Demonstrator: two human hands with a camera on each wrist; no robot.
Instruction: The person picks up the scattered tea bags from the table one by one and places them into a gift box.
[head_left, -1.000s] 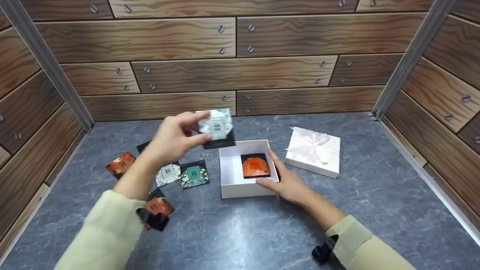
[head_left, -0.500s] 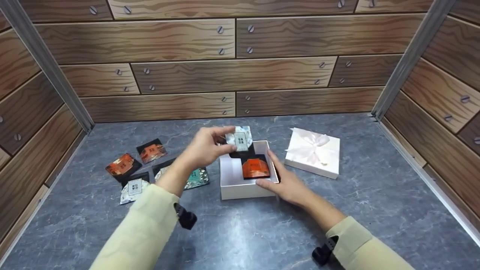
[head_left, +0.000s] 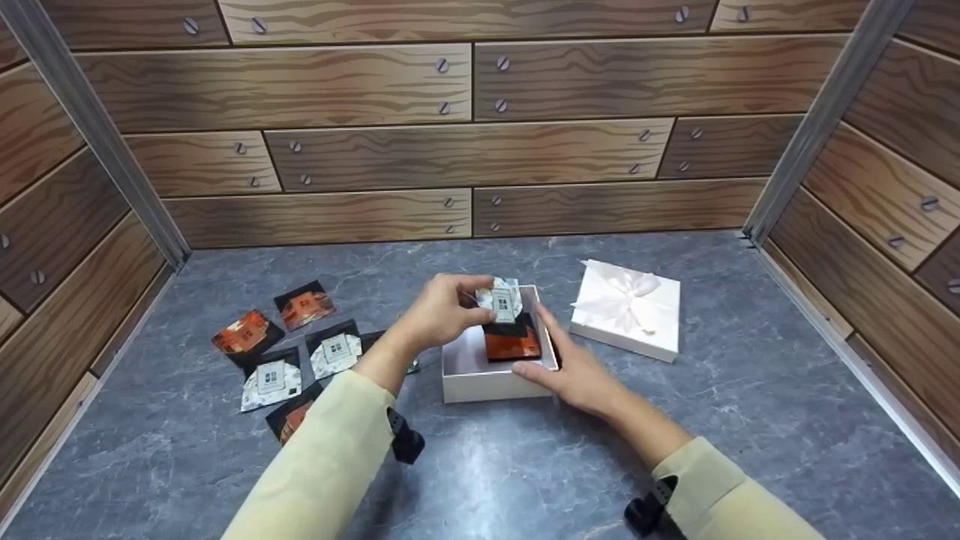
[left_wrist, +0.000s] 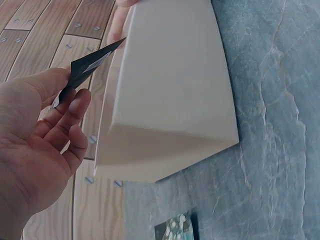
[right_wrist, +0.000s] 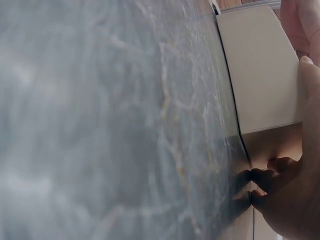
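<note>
My left hand (head_left: 442, 311) pinches a flat square packet (head_left: 501, 300), white-patterned with a black edge, between thumb and fingers. It is tilted over the open white gift box (head_left: 495, 386), where it overlaps an orange-and-black packet (head_left: 514, 347) inside. In the left wrist view the held packet (left_wrist: 90, 65) shows edge-on beside the box wall (left_wrist: 175, 75). My right hand (head_left: 581, 371) grips the box at its right side, thumb on the near rim. Seen from the right wrist, its fingers (right_wrist: 280, 182) are bent against the box's side wall (right_wrist: 262, 70).
Several packets lie to the left: two orange ones (head_left: 244, 334) (head_left: 304, 304), two white ones (head_left: 271, 381) (head_left: 335, 350), and an orange one (head_left: 291, 420) partly behind the left sleeve. A green-patterned packet (left_wrist: 175, 227) lies near the box. The white lid (head_left: 626, 307) with its ribbon bow stands at right.
My left hand has carried the white packet rightward and down to over the box, overlapping the orange packet. My right hand has stayed on the box.
</note>
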